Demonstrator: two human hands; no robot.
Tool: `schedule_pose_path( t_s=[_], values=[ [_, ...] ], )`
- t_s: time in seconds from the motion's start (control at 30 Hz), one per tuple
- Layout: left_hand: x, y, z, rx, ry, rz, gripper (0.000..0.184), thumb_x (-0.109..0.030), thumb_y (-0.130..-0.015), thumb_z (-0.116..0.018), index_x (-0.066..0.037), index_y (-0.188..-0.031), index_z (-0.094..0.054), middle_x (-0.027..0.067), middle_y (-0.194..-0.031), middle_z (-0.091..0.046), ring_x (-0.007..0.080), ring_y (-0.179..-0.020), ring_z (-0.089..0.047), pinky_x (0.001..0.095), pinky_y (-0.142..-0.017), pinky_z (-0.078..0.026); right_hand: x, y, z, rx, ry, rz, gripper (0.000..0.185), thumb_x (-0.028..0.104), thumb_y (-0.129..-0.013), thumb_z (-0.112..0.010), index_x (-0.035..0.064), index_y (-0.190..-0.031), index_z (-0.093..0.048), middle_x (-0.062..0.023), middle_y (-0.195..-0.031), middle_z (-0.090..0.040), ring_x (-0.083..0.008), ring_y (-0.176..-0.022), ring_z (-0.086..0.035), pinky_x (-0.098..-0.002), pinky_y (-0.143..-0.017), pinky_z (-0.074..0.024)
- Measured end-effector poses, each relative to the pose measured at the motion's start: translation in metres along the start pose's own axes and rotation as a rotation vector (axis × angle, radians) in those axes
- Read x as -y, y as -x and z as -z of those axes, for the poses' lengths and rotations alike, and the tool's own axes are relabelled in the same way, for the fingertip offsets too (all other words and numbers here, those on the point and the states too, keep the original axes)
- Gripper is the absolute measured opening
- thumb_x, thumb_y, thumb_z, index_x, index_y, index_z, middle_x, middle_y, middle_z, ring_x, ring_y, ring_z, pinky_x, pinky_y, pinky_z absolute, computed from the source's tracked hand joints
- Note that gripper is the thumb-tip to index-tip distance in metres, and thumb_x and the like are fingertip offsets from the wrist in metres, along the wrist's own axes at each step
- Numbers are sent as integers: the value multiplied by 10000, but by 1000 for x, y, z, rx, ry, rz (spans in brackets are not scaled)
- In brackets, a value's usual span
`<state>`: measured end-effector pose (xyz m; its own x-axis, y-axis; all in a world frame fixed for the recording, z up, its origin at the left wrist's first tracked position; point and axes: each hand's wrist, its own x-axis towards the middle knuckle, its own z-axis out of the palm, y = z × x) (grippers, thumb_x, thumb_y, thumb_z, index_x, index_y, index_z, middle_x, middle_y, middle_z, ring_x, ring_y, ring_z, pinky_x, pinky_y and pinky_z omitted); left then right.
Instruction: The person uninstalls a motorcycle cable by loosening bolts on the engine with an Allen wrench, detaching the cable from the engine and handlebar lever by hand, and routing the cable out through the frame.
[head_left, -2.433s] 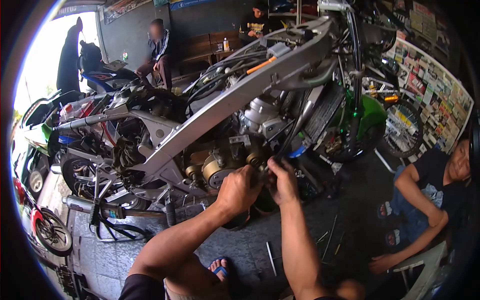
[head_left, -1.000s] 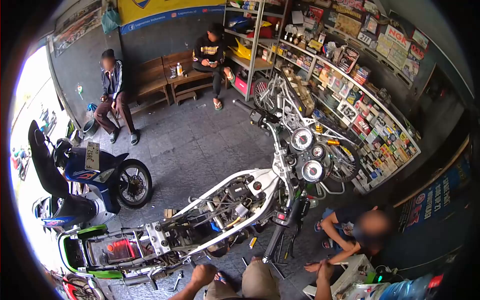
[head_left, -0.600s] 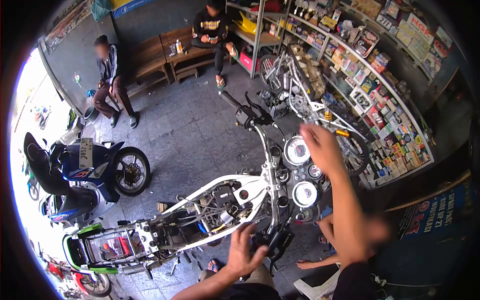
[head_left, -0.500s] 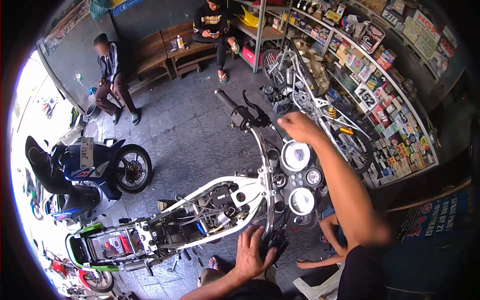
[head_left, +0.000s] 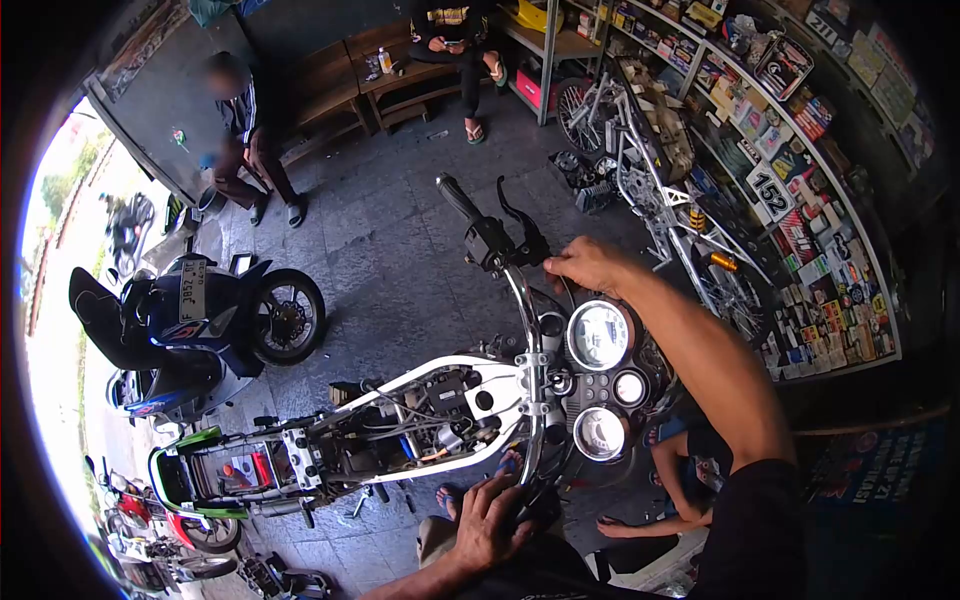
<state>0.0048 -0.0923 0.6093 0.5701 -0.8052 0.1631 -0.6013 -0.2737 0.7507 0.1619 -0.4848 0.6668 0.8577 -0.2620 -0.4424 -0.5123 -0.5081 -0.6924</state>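
Note:
A stripped motorcycle with a white frame [head_left: 400, 375] and round gauges [head_left: 598, 335] stands below me. My right hand [head_left: 590, 268] reaches across from the right, fingers pinched on a thin black cable beside the far handlebar's lever bracket [head_left: 533, 243]. The far black grip [head_left: 460, 200] and its lever [head_left: 515, 210] lie just to the left of it. At the bottom, my left hand [head_left: 485, 525] rests beside the near black handlebar grip [head_left: 540, 503], back upward, fingers apart and slightly bent. Its fingertips are near the bar; nothing is seen held in it.
A person [head_left: 680, 475] sits low at right, forearm out beside a pale stool [head_left: 650, 560]. Two people sit on benches [head_left: 320, 105] at the back. A blue scooter [head_left: 200, 320] stands left. A bare bike frame [head_left: 690, 220] stands before the goods shelves [head_left: 810, 230].
The view has turned from the engine's side to above the handlebars. My hands left the engine and came apart; my right hand reached the far lever's cable, my left hand the near grip.

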Motion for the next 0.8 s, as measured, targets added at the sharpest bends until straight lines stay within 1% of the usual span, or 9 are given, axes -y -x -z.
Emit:
schedule_pose_path(
  t_s=[0.2,0.27,0.3,0.37,0.43,0.5,0.63,0.77,0.8],
  values=[
    [-9,-19,26,67,107,104,576,-269,-794,-725,-14,-1267,-515,221,-1238,-544,395,-1095,-549,485,-915,-461,-8,16,14,38,55,62,318,345,-862,-681,40,-903,-762,-109,-829,-731,-187,-765,-671,-355,-716,-507],
    [-6,-40,37,-8,210,127,515,-226,-804,-717,-2,-1233,-542,223,-1184,-573,371,-998,-606,447,-860,-497,-7,27,12,3,164,99,334,336,-861,-680,22,-951,-749,-121,-851,-731,-187,-786,-676,-346,-733,-510],
    [-10,-62,47,-67,83,59,360,-122,-815,-691,2,-1139,-594,197,-1046,-630,333,-890,-644,410,-802,-517,-9,31,10,-40,274,132,357,327,-859,-680,4,-999,-736,-133,-873,-731,-187,-807,-680,-337,-751,-514],
    [1,-101,60,-121,31,29,232,-24,-804,-665,-1,-1033,-627,164,-928,-653,315,-868,-654,397,-770,-519,-13,34,12,-37,187,109,283,297,-834,-691,47,-949,-758,-167,-899,-733,-245,-844,-701,-370,-775,-518],
    [5,-154,71,-242,-62,-107,190,44,-779,-643,-7,-962,-639,136,-869,-657,315,-839,-647,396,-743,-511,-17,39,21,77,43,106,351,312,-857,-680,5,-1022,-729,-145,-926,-735,-198,-846,-683,-340,-777,-511],
    [5,-208,79,-243,-179,-189,221,37,-756,-661,-16,-970,-643,129,-901,-658,311,-838,-633,390,-738,-499,-35,28,21,91,-39,156,336,302,-852,-680,16,-1020,-736,-162,-947,-730,-222,-876,-684,-346,-808,-506],
    [12,-302,69,-64,-442,-406,220,-59,-756,-722,-49,-969,-669,91,-997,-657,272,-1000,-597,443,-930,-422,-58,3,17,236,-368,241,353,315,-846,-686,18,-1029,-740,-177,-979,-719,-244,-916,-673,-346,-855,-492],
    [15,-356,64,76,-680,-563,220,-120,-760,-744,-73,-968,-689,74,-1010,-656,254,-1056,-588,473,-1018,-375,-57,0,22,357,-482,201,370,344,-836,-701,30,-1028,-744,-166,-966,-721,-239,-908,-673,-333,-846,-490],
    [16,-363,65,188,-672,-605,214,-116,-770,-729,-84,-978,-689,53,-1008,-653,246,-1045,-592,467,-1015,-390,-57,0,19,407,-378,223,376,356,-835,-700,34,-1025,-745,-157,-957,-722,-233,-904,-673,-334,-838,-490]
  ],
)
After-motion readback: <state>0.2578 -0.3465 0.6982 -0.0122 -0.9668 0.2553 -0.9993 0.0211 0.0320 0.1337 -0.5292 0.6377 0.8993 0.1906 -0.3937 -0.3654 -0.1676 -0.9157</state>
